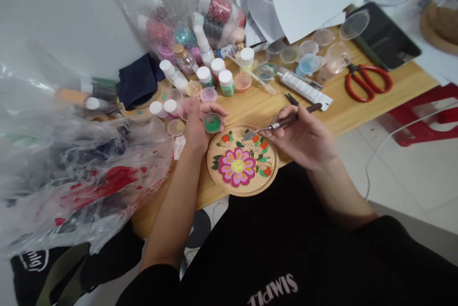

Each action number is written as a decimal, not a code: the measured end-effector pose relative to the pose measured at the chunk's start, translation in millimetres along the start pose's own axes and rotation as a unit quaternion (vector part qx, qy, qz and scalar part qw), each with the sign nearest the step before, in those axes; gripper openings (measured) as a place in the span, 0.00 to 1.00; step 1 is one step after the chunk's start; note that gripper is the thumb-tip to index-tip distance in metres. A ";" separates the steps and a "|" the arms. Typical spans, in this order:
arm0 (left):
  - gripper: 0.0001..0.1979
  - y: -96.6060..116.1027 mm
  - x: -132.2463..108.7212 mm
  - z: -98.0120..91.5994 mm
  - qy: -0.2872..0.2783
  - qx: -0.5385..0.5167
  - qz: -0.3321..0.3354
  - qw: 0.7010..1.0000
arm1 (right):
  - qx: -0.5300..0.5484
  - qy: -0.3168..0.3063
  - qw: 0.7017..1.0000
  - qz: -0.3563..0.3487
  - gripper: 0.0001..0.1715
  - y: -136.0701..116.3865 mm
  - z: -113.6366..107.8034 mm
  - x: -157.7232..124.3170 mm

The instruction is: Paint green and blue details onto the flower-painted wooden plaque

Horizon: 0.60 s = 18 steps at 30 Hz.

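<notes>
A round wooden disc (243, 188) painted with a pink flower, green leaves and orange fruits lies at the near edge of the wooden table (361, 110). My left hand (198, 125) grips a small open pot of green paint (213, 123) just left of the disc. My right hand (304, 137) holds a dark-handled metal spatula tool (282, 124) like a pen. Its tip rests over the top part of the disc.
Paint bottles with white caps (225, 81) and small lidded pots (307, 51) crowd the back of the table. Red scissors (368, 82), a white tube (304, 89), white paper (304, 1) and a dark tablet (386, 34) lie at the right. Crumpled plastic bags (71, 177) fill the left.
</notes>
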<state>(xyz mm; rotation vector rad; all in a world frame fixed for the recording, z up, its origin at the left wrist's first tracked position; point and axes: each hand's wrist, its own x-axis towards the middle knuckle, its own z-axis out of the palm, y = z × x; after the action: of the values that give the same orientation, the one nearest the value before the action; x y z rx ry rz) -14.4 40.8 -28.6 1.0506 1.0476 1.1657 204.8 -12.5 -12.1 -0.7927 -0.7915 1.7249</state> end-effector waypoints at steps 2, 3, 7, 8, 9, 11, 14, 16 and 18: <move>0.43 0.5 -0.4 0.7 -0.001 -0.007 -0.006 1.000 | 0.001 -0.003 1.000 0.002 0.19 0.4 -0.3 1.6; 0.43 0.7 -0.7 0.9 -0.003 -0.010 -0.009 1.000 | 0.001 -0.004 1.000 0.003 0.19 0.5 -0.4 2.5; 0.41 0.5 -1.5 0.4 -0.005 -0.007 -0.011 1.000 | -0.018 0.007 1.000 0.002 0.20 -0.5 0.4 5.2; 0.40 0.1 -1.5 0.3 -0.001 -0.007 -0.008 1.000 | -0.024 0.013 1.000 -0.001 0.21 -1.2 0.8 5.2; 0.40 -0.4 -1.5 0.2 0.003 -0.008 -0.005 1.000 | -0.029 0.017 0.999 -0.002 0.21 -2.0 1.2 4.7; 0.41 -1.1 -1.4 0.4 0.003 -0.010 -0.003 1.000 | -0.034 0.016 0.999 -0.005 0.21 -3.8 1.8 2.9; 0.42 -0.6 -1.2 1.1 -0.002 -0.012 -0.008 1.000 | -0.043 -0.006 0.999 -0.001 0.21 -5.0 1.5 0.2; 0.41 0.8 -1.3 1.6 0.002 -0.012 -0.019 1.000 | -0.047 -0.019 0.999 0.004 0.22 -4.4 0.9 -0.3; 0.41 2.3 -1.4 2.0 0.008 -0.012 -0.037 0.999 | -0.047 -0.023 0.999 0.012 0.22 -3.0 0.5 0.3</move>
<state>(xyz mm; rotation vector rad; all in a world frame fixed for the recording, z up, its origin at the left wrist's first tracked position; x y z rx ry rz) -13.1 39.4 -25.8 0.9770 1.0749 1.1251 205.9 -11.5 -9.3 -0.8301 -0.9035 1.7425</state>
